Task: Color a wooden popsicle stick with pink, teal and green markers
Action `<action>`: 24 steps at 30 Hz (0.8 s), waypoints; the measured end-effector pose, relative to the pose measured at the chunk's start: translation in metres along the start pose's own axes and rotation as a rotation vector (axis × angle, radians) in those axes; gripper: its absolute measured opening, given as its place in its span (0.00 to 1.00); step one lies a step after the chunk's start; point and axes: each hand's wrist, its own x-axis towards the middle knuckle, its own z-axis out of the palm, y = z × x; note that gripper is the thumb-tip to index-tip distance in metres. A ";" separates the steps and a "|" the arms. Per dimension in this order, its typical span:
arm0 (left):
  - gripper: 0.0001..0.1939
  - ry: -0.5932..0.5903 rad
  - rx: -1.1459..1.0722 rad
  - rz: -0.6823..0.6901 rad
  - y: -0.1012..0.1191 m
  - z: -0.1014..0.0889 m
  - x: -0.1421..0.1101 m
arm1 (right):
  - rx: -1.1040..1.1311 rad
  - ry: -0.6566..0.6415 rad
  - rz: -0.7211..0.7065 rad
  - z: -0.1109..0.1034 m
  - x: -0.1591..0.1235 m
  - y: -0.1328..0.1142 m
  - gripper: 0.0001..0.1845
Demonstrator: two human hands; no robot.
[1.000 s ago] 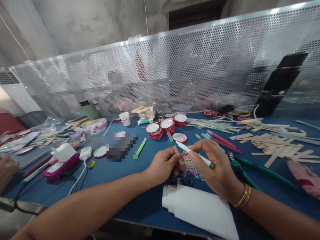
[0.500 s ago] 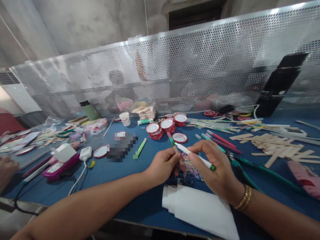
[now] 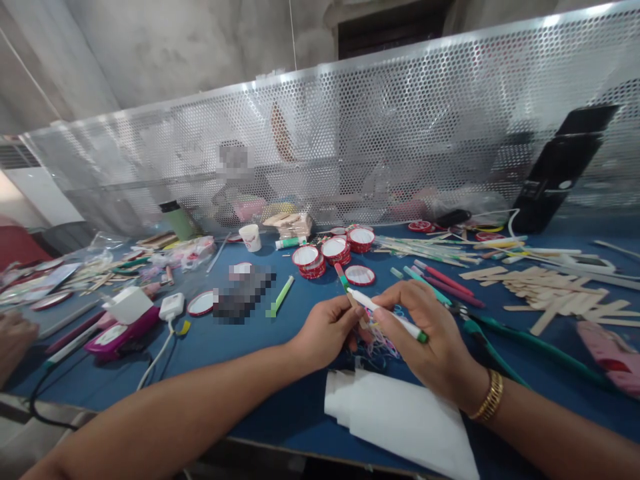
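Note:
Pinched in my left hand [image 3: 327,332] is a flat wooden craft stick [image 3: 341,275], its far end coloured red with green below. My right hand [image 3: 425,330] grips a white marker pen [image 3: 395,319] with a green end; its tip meets the stick near the green part. Beneath both hands lies a tangle of colourful threads [image 3: 383,337], partly hidden by my fingers. A folded white sheet [image 3: 400,417] rests just in front of me, below the hands. Beyond the stick sit red-rimmed round pieces with white tops [image 3: 313,261], some stacked.
Loose craft sticks [image 3: 565,293] spread at the right, near green-handled pliers [image 3: 540,347] and coloured markers [image 3: 450,283]. A black bottle [image 3: 565,170] leans against the perforated metal screen [image 3: 400,133]. A charger [image 3: 131,305], a paper cup [image 3: 250,238] and another person's hand [image 3: 15,343] are on the left.
The marker and my right hand have shifted very slightly to the left and down along the stick. My left hand holds nearly still.

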 end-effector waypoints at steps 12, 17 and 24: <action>0.20 0.002 0.005 0.004 0.001 0.000 0.000 | 0.001 -0.014 -0.012 0.000 0.001 -0.001 0.03; 0.22 0.023 0.015 -0.017 0.003 0.000 -0.001 | -0.015 0.029 0.045 0.000 0.000 0.002 0.04; 0.21 0.004 -0.004 0.012 -0.002 0.000 0.001 | 0.011 -0.004 0.004 0.001 0.000 0.000 0.03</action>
